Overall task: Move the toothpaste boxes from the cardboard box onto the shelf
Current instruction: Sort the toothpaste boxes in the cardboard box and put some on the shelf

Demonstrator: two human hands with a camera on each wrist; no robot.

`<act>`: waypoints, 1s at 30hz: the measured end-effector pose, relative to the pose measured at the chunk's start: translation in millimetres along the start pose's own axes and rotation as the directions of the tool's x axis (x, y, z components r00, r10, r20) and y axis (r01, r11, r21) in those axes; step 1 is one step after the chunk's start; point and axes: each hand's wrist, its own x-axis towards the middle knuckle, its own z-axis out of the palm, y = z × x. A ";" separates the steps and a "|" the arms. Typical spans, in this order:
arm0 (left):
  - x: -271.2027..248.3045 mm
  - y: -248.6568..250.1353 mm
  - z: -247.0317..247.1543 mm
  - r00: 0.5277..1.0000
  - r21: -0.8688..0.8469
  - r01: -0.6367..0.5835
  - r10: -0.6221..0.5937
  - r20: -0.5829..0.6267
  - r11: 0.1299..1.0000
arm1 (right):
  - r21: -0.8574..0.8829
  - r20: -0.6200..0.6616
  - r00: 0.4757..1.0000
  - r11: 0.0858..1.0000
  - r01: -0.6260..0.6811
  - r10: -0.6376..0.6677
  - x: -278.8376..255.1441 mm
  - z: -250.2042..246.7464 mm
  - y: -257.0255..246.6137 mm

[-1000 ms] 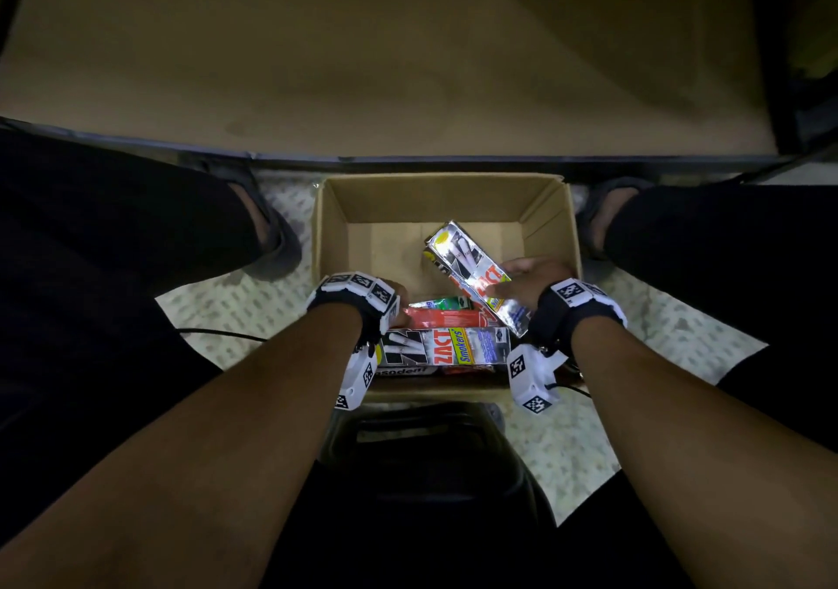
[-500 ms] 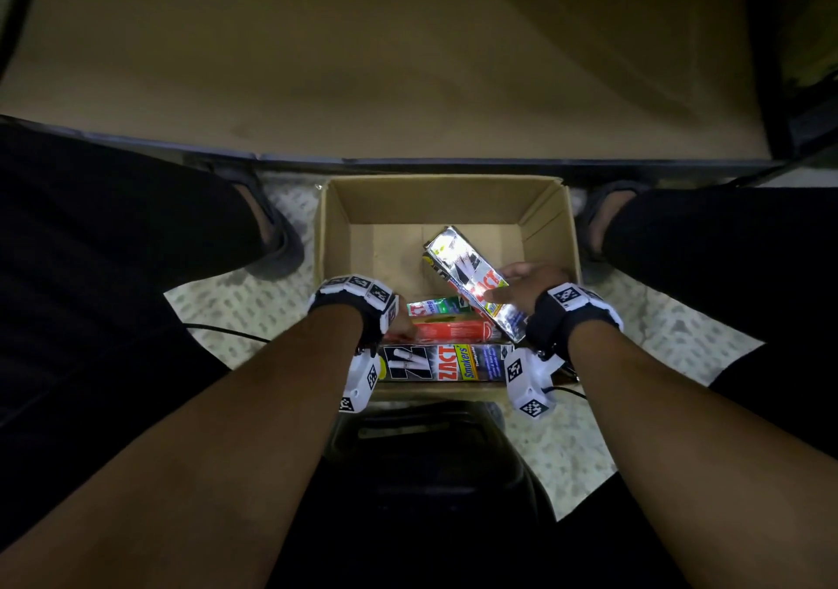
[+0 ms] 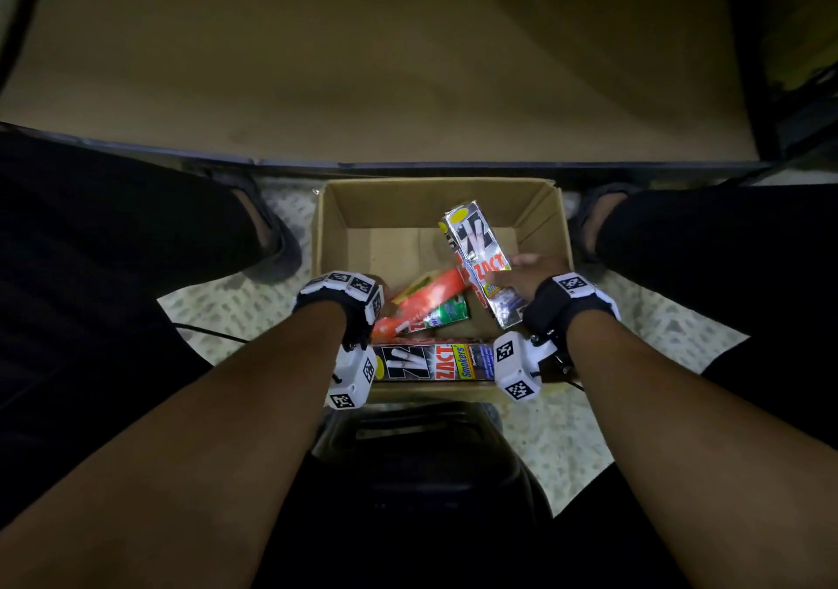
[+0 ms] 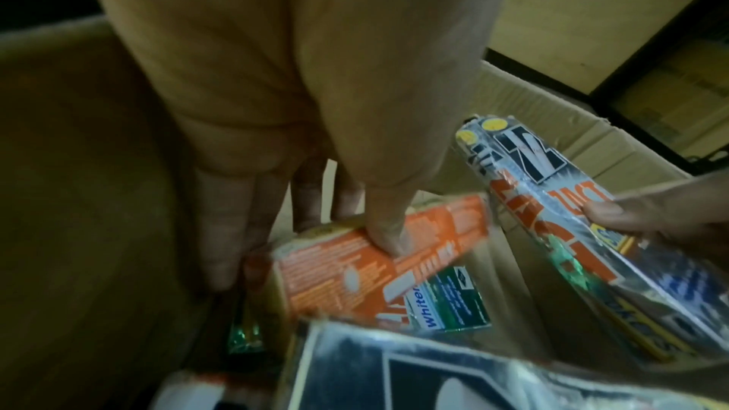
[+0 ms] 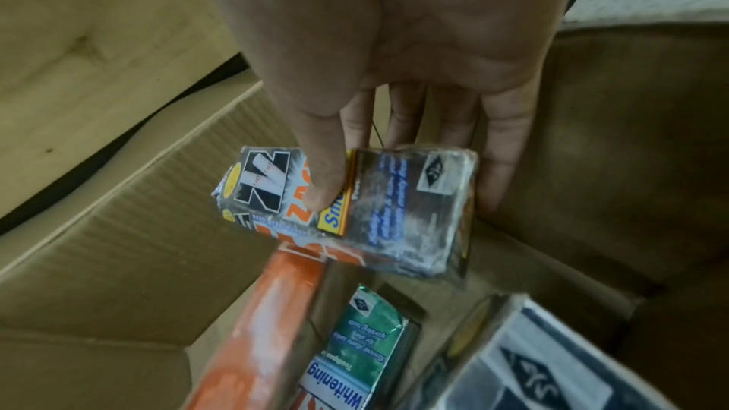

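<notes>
An open cardboard box (image 3: 390, 210) stands on the floor between my feet, below the tan shelf (image 3: 362, 67). My right hand (image 3: 521, 278) grips a silver-and-black ZACT toothpaste pack (image 3: 476, 244), thumb on its face and fingers behind, held tilted above the box floor. In the right wrist view the same pack (image 5: 398, 223) sits in my right hand (image 5: 410, 173). My left hand (image 4: 311, 229) pinches an orange toothpaste box (image 4: 434, 229), seen slanting in the head view (image 3: 431, 294). Another ZACT Smokers pack (image 3: 431, 362) lies along the near wall.
The shelf's dark front edge (image 3: 408, 166) runs just behind the box. My feet in sandals (image 3: 272, 244) and dark-clad legs flank the box on a patterned floor (image 3: 217, 307). A dark stool (image 3: 421, 443) sits under me. A dark upright post (image 3: 748, 58) stands at the right.
My right hand has raised the silver pack and turned it more upright. My left hand has taken the orange box and tipped it from flat to slanting, its far end up.
</notes>
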 end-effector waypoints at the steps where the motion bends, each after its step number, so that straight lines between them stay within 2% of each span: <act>1: 11.7 -3.9 -1.1 1.000 0.001 -0.005 0.005 -0.027 1.000 | -0.011 0.009 1.000 1.000 -0.015 0.015 8.3 2.1 4.0; 2: -8.0 0.0 -9.1 0.998 -0.008 0.042 -0.042 -0.038 0.999 | -0.031 0.007 1.000 0.999 -0.021 0.021 17.6 3.7 8.5; 5: -95.5 24.9 -30.5 0.991 -0.017 0.006 -0.008 -0.134 1.000 | -0.113 0.000 0.999 0.992 -0.050 0.050 20.2 6.5 7.4; 6: -119.8 31.1 -38.1 0.991 -0.029 0.003 -0.007 -0.132 1.000 | -0.134 -0.009 0.998 0.989 -0.062 0.061 13.8 5.8 3.0; 9: -136.8 32.3 -41.0 0.991 0.044 -0.072 0.077 -0.109 0.996 | -0.235 -0.006 0.998 0.970 -0.066 0.067 11.1 9.3 -3.0; 13: -142.4 44.8 -34.1 0.984 0.031 -0.050 0.055 -0.172 0.998 | -0.358 0.029 0.998 0.932 -0.048 0.062 12.6 17.6 -11.0; 16: -128.2 51.9 -31.6 0.985 -0.158 -0.006 -0.021 -0.169 0.987 | -0.517 0.040 0.999 0.856 -0.005 0.031 26.0 26.6 -4.7; 19: -118.1 53.3 -34.0 0.980 -0.230 0.030 -0.074 -0.186 0.973 | -0.631 0.096 0.994 0.776 0.014 0.060 28.5 35.0 -3.7; 22: -106.6 49.6 -34.5 0.979 -0.277 0.029 -0.084 -0.188 0.960 | -0.660 0.180 0.983 0.745 0.098 0.030 28.5 36.6 -4.2; 23: -103.5 50.7 -35.3 0.975 -0.284 0.028 -0.090 -0.205 0.958 | -0.652 0.159 0.986 0.755 0.075 0.040 30.6 37.3 -5.8; 27: -96.0 58.4 -42.6 0.959 -0.338 -0.018 -0.080 -0.273 0.941 | -0.431 0.027 0.999 0.902 -0.012 0.026 34.7 43.4 -21.8; 30: -99.3 61.0 -47.8 0.954 -0.358 -0.047 -0.064 -0.293 0.933 | -0.414 -0.005 1.000 0.910 -0.024 0.024 27.4 52.5 -29.2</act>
